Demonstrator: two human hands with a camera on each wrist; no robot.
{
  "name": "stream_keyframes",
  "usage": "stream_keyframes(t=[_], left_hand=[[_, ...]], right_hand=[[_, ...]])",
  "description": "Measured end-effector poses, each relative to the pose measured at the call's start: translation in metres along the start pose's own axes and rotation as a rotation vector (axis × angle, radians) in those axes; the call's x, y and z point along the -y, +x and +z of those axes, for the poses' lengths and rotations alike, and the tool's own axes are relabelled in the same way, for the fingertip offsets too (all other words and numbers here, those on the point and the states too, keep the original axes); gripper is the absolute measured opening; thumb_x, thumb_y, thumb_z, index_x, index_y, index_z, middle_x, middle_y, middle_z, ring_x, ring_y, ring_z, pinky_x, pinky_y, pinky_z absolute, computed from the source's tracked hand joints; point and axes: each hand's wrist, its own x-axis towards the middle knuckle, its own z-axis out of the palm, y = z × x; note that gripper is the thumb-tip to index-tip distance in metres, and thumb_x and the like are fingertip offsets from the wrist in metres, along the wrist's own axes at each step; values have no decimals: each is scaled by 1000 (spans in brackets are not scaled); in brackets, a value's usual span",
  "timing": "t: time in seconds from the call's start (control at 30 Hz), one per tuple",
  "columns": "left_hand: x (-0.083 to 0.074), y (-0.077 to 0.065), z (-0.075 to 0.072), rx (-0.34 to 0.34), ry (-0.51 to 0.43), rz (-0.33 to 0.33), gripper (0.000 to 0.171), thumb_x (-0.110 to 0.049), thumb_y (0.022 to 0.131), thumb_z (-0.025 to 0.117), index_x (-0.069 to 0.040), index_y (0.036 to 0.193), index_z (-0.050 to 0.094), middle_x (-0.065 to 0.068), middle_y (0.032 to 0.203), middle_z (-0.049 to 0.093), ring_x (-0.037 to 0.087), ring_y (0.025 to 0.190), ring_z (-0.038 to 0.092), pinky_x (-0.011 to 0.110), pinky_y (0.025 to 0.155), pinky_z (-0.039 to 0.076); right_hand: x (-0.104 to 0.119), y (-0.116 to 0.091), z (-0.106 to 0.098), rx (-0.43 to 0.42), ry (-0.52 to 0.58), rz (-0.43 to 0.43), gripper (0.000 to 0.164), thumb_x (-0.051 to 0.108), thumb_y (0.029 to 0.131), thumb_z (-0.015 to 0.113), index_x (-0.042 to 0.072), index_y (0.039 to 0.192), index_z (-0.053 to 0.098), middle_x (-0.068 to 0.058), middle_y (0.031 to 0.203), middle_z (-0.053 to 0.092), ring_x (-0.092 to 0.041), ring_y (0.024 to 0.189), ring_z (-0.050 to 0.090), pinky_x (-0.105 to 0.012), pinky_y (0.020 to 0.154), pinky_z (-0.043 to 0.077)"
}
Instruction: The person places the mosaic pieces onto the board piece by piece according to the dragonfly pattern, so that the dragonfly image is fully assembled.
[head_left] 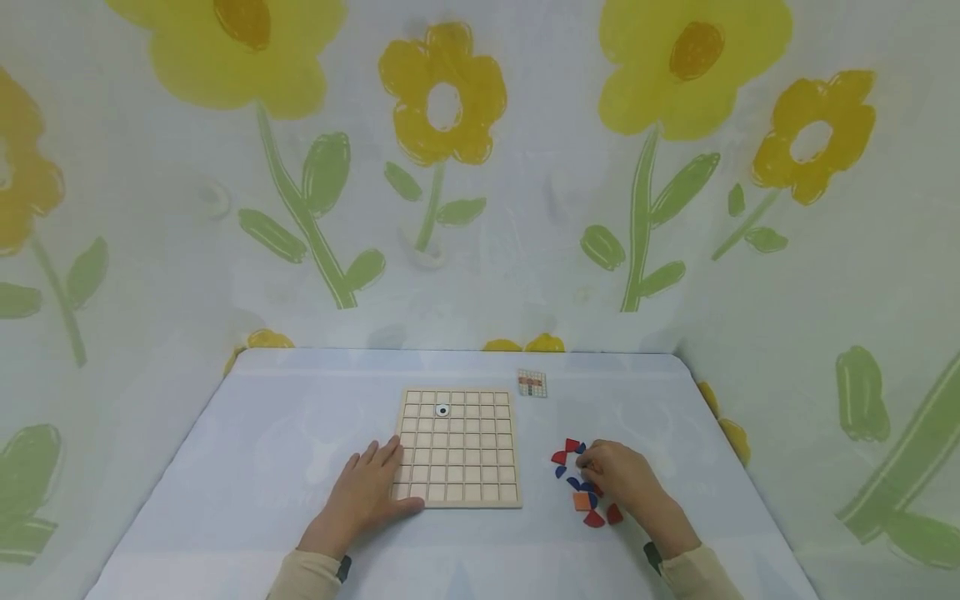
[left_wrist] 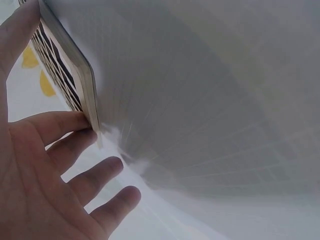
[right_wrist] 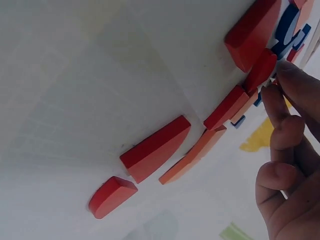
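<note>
A pale wooden grid board [head_left: 461, 503] lies on the table, with a white disc with a black dot [head_left: 442, 410] in one upper-left cell. At the board's near left corner rests my left hand [head_left: 363, 493]. Its fingers are spread along the left edge, and its thumb lies at the near edge. To the right is a loose group of blocks: red wedges [head_left: 594, 519], blue pieces [head_left: 560, 472] and an orange square [head_left: 582, 502]. Over them, my right hand [head_left: 624, 475] brings thumb and forefinger tips together; I cannot tell what is between them. In the right wrist view, red blocks [right_wrist: 156, 149] lie beside that hand.
A small pattern card [head_left: 532, 383] lies just beyond the board's far right corner. The white-covered table [head_left: 300, 375] is bordered by flower-printed cloth walls [head_left: 525, 225] at the back and both sides.
</note>
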Motion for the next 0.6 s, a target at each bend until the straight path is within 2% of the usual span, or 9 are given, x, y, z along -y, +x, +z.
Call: stream_keyframes(t=[0.2,0.4,0.6], left_hand=[[1,1,2,-1,14,-3,104,-68,80,73,5,148,46,19,158,39,49,144,33,66,116,26],[1,1,3,0,16,1,104,-68,79,73,5,149,45,19,158,39,49,144,33,66,116,26],[0,0,2,1,17,0,104,-68,80,73,5,149,46,19,158,39,48,144,33,66,116,26]], right_hand=[[0,-1,3,-15,-37,-24,14,16,84,84,17,98,81,4,93,70,-13,82,63,-38,84,61],[-1,-1,1,33,-58,-20,16,18,84,84,18,101,81,2,98,71,-14,85,64,-39,86,60],[-4,1,1,57,-58,-8,18,18,84,84,19,101,80,2,98,70,-12,79,59,-36,83,61]])
